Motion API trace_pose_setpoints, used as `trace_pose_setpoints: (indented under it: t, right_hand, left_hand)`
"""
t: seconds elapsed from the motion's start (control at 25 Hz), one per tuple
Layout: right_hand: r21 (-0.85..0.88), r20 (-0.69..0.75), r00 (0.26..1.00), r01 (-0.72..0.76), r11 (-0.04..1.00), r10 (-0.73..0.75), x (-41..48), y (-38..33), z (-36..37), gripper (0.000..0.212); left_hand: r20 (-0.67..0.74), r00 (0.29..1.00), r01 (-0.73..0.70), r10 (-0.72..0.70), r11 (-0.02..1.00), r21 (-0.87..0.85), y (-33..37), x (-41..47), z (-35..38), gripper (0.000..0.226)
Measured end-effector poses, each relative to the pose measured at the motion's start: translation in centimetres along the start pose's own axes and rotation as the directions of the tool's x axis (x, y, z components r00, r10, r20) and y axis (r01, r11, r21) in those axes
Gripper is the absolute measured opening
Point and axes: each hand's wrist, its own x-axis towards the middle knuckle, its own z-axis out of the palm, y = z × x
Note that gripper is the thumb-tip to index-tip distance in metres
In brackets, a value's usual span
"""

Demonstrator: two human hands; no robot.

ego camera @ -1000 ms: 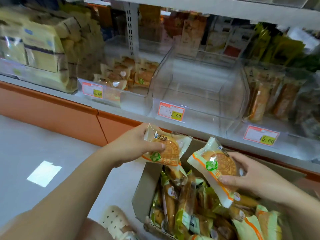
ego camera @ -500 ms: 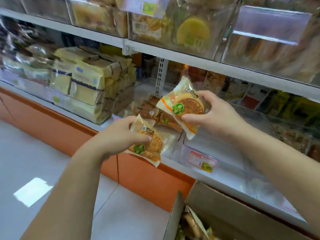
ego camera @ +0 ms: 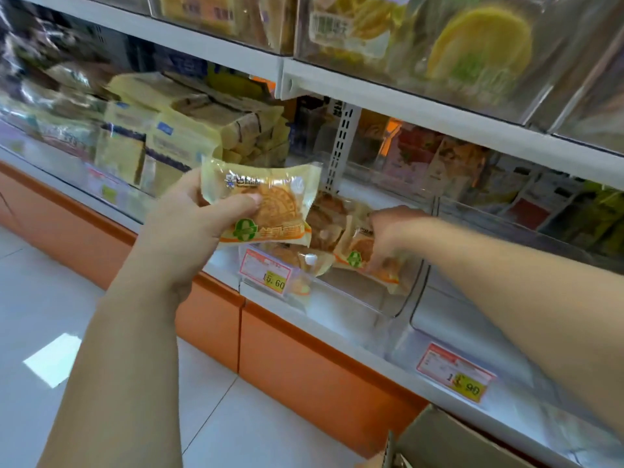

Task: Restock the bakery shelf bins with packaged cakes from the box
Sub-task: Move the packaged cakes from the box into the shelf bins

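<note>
My left hand (ego camera: 199, 228) grips a packaged cake (ego camera: 266, 204) in a clear wrapper with an orange and green label, held up in front of the lower shelf. My right hand (ego camera: 393, 238) reaches into a clear plastic bin (ego camera: 368, 302) on that shelf and holds a second packaged cake (ego camera: 358, 253) down among several like packs there. The bin carries a price tag (ego camera: 266, 271). A corner of the cardboard box (ego camera: 449, 444) shows at the bottom right; its contents are out of view.
To the right stands another clear bin (ego camera: 506, 332) with its own price tag (ego camera: 456, 371). Yellow packs (ego camera: 182, 136) fill the shelf to the left. Upper bins (ego camera: 439, 45) overhang above. Below the shelf run an orange base panel (ego camera: 304, 352) and a white tiled floor (ego camera: 40, 319).
My right hand has moved down and forward, carrying its cake into the bin. My left hand has risen with its cake. The view has shifted up and left, away from the box.
</note>
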Motion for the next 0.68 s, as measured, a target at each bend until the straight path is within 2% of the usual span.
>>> trace_pose_setpoints:
  t: [0.08,0.12,0.32,0.44,0.52,0.56,0.6,0.68]
  right_hand:
    - [-0.018,0.032,0.999,0.037,0.999,-0.036,0.6,-0.8,1.3,0.075]
    - [-0.016,0.040,0.998,0.051,0.999,-0.050,0.9,-1.0,1.8,0.081]
    - [-0.027,0.072,0.994,0.083,0.996,-0.081,1.7,-1.2,2.2,0.110]
    - [-0.013,0.124,0.990,0.075,0.997,-0.073,1.4,-0.9,2.1,0.112]
    - [0.074,0.066,0.994,0.079,0.994,-0.084,0.7,-0.2,1.2,0.092]
    - [0.190,-0.049,0.995,0.099,0.977,-0.091,0.2,0.4,0.3,0.073]
    - [0.387,-0.174,0.982,0.138,0.912,-0.075,-0.7,1.1,-0.8,0.054]
    - [0.738,-0.305,0.949,0.291,0.608,-0.084,-3.0,2.6,-2.6,0.036]
  left_hand:
    - [0.057,0.998,0.013,-0.014,1.000,0.017,-0.4,0.3,0.8,0.032]
    - [0.072,0.997,0.018,-0.020,1.000,0.018,-0.5,0.4,1.1,0.034]
    - [0.085,0.995,0.047,-0.051,0.998,0.050,-1.0,0.7,1.5,0.037]
    - [0.108,0.993,0.037,-0.047,0.995,0.088,-1.1,0.6,1.8,0.030]
    - [0.131,0.990,0.034,-0.048,0.994,0.104,-1.0,0.5,2.4,0.027]
    - [0.147,0.988,0.033,-0.052,0.992,0.125,-1.0,0.4,2.8,0.030]
    - [0.168,0.984,0.030,-0.056,0.988,0.153,-1.0,0.4,3.3,0.035]
    - [0.211,0.975,0.026,-0.066,0.982,0.187,-1.0,0.2,4.3,0.041]
